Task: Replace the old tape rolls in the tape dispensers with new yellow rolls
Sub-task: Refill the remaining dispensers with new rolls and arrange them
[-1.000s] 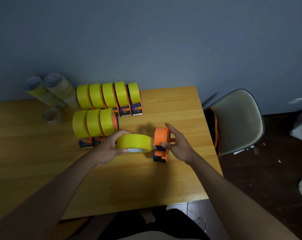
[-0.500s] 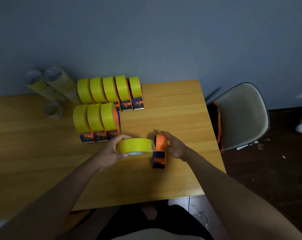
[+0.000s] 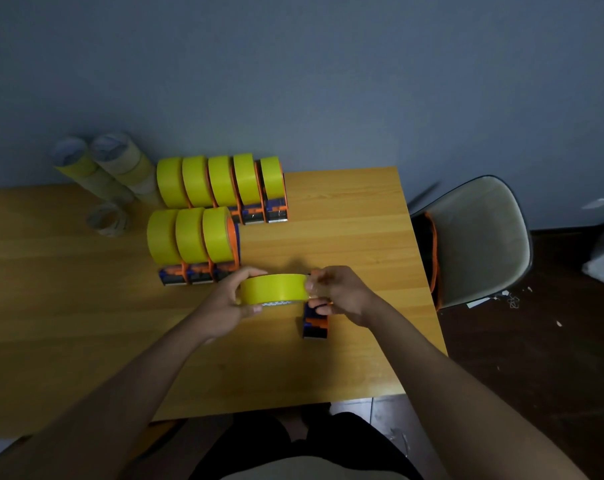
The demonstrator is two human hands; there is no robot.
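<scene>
- Blue-grey wall is seen behind a wooden desk; a pale shell chair is parked at its right edge.
- One new yellow roll is held flat just above the desk, gripped by the left hand with thumb and fingers curled round its left rim.
- Its right rim is pinched by the right hand, fingers curled; the tape's free end is probably being picked loose, though this cannot be confirmed.
- An orange-and-blue dispenser is stood on the desk directly below the right hand, mostly hidden; it is judged to be the one awaiting this roll, kept close for easy loading.
- Eight dispensers already loaded with yellow are lined up further back: a row of five and a row of three, apparently parked aside as finished.
- Old rolls are stacked at the wall on the left, one loose roll beside them, likely discards.
- Small print is visible on the held roll's lower edge, too small to be read; no brand is legible.
</scene>
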